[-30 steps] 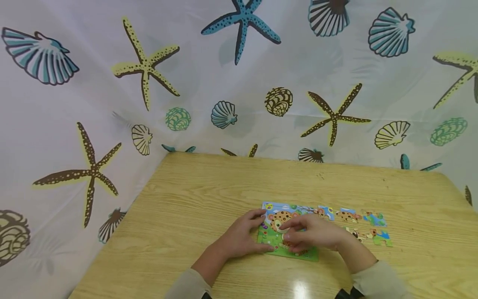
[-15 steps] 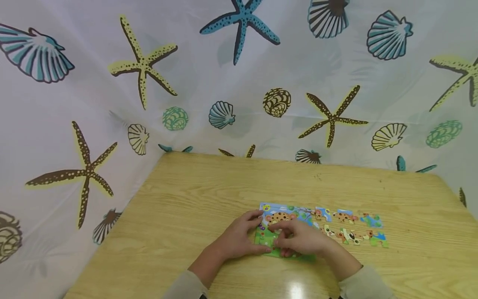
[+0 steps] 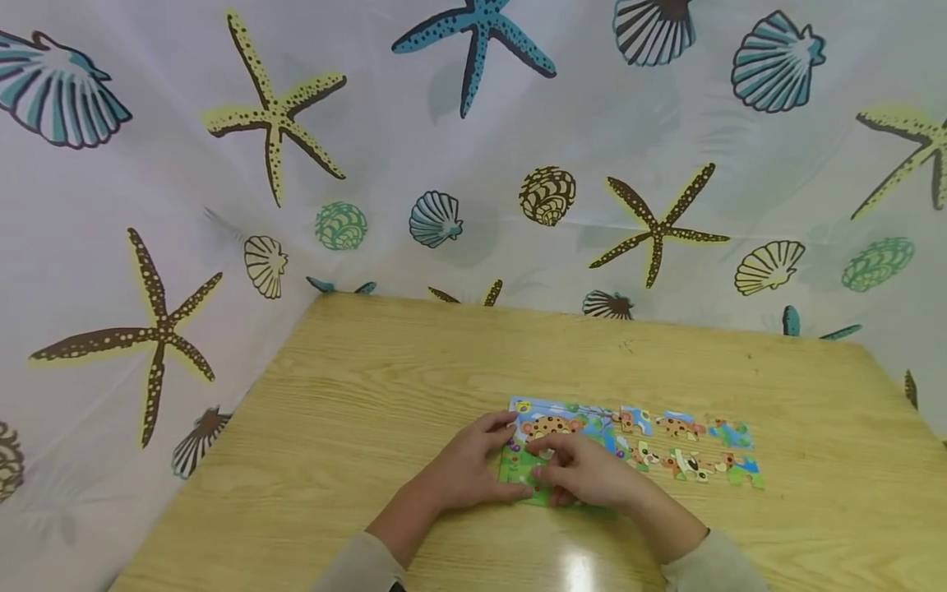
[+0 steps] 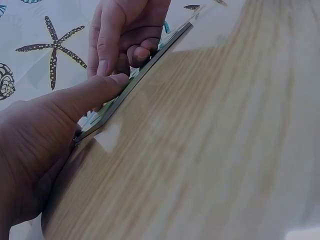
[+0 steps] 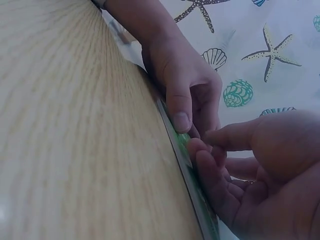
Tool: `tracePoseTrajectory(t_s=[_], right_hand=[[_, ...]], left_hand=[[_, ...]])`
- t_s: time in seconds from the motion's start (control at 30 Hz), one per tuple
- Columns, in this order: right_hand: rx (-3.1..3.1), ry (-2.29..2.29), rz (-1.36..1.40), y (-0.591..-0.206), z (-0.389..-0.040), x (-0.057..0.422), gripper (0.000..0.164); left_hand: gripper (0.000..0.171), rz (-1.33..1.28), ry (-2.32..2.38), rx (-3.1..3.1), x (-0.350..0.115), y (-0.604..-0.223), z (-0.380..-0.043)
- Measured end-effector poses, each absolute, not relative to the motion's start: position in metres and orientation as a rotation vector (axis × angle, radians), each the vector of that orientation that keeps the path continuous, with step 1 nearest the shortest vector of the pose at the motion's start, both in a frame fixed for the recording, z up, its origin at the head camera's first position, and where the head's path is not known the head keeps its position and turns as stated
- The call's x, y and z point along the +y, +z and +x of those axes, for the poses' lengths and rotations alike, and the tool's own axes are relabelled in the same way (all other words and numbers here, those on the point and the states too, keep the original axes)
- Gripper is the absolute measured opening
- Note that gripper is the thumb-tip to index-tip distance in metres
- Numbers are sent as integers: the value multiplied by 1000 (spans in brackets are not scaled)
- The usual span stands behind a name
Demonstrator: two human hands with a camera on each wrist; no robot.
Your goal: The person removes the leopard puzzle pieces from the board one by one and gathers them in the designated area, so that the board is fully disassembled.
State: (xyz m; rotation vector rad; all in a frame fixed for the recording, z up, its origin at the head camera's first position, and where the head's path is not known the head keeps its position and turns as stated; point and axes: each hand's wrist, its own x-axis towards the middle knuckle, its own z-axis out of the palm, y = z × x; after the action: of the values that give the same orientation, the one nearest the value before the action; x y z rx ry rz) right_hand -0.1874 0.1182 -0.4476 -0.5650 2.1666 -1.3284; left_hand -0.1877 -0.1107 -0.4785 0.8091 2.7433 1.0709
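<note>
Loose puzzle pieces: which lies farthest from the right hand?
The rightmost piece of the lower row, mostly blue and green; the rest sit closer to the right hand.

There is one left grip [image 3: 469, 467] and one right grip [image 3: 592, 473], two hands in all, with two sleeves [image 3: 362, 563] along the bottom of the head view. Lower centre holds one puzzle board [image 3: 520, 471]; to its right, six loose puzzle pieces [image 3: 678, 426] count out as two rows of three. One bench [image 3: 414, 370], one backdrop [image 3: 399, 156]. Printed on that: five large starfish [image 3: 274, 113], eight scallop shells [image 3: 436, 219], four round shells [image 3: 547, 196], several cut off by the frame.
</note>
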Motion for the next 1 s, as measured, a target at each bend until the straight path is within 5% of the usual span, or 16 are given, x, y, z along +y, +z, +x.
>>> tracePoseTrajectory(t_s=[0.27, 1.0], right_hand=[[2177, -1321, -552, -445, -189, 114, 49], [2166, -1332, -431, -436, -190, 107, 28]], left_hand=[[92, 837, 1061, 2784, -113, -478, -188], [97, 817, 1050, 2726, -113, -479, -189]])
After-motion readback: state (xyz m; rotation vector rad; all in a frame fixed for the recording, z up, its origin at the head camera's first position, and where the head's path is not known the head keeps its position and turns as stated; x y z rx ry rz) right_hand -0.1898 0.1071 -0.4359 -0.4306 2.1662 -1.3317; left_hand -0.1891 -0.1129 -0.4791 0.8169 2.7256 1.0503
